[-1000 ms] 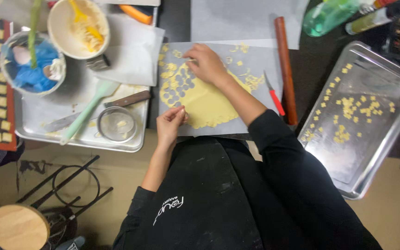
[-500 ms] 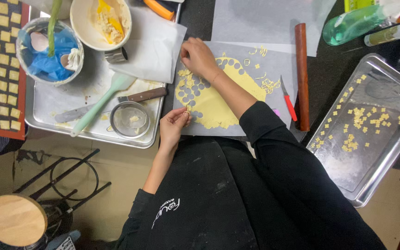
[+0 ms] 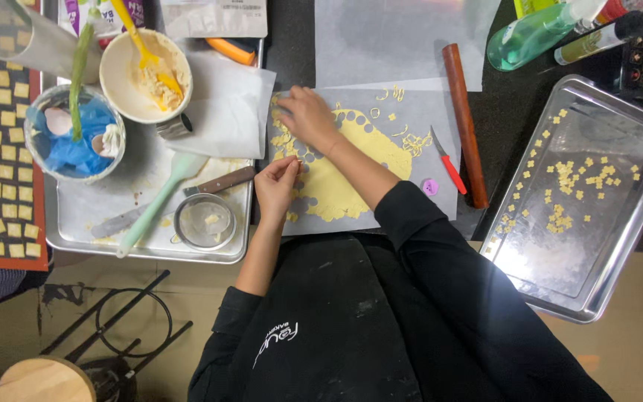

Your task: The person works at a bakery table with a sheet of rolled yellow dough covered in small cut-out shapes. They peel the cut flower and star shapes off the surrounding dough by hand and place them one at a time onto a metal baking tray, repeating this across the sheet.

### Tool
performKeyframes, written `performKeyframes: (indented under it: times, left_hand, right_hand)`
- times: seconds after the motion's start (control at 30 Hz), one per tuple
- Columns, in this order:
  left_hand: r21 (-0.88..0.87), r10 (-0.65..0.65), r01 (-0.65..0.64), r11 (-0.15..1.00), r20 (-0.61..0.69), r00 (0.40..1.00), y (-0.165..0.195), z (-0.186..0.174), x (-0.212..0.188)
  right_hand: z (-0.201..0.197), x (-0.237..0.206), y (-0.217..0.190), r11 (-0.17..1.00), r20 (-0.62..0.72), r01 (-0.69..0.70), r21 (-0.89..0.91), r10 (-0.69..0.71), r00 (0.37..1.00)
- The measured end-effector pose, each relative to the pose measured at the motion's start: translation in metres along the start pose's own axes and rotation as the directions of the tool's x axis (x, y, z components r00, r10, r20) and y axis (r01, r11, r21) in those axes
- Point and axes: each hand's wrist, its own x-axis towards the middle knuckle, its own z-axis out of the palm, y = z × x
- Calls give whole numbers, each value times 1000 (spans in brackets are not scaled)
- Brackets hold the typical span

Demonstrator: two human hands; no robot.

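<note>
Yellow dough (image 3: pixel 351 167), rolled flat and punched with small holes, is spread on a paper sheet (image 3: pixel 411 100) on the bench. It is pressed at its upper left edge by the right hand (image 3: pixel 306 115), fingers curled; anything held there cannot be told. A small dough piece is pinched between the left hand (image 3: pixel 277 182) fingertips just above the sheet. A red-handled knife (image 3: pixel 446 162) lies beside the dough, near a rolling pin (image 3: pixel 464 123).

All black up top, apron over long sleeves.
Black apron down the front with a small white printed logo low on the left side, plus a few pale floury smudges. Sleeves pushed up toward the elbows, forearms bare. Bare hands: left hand (image 3: pixel 275 182), right hand (image 3: pixel 306 115), no gloves, rings or watch.
</note>
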Motion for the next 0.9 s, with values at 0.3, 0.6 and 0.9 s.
performKeyframes:
  times: [0.3,0.6,0.9]
  left_hand:
    - [-102,-6,4,995,-18,1000,-10,-6,11]
    - [135,219,-291,947,392,893,7,96,47]
    - [-1,-70,87,996,586,807,33,172,6]
  right_hand:
    - [-1,-10,7,955,89,-200,219,184,979]
    - [-83,-135,65,707,-267,-280,650,557,786]
    - [-176,-186,32,993,-542,-74,-93,12,840]
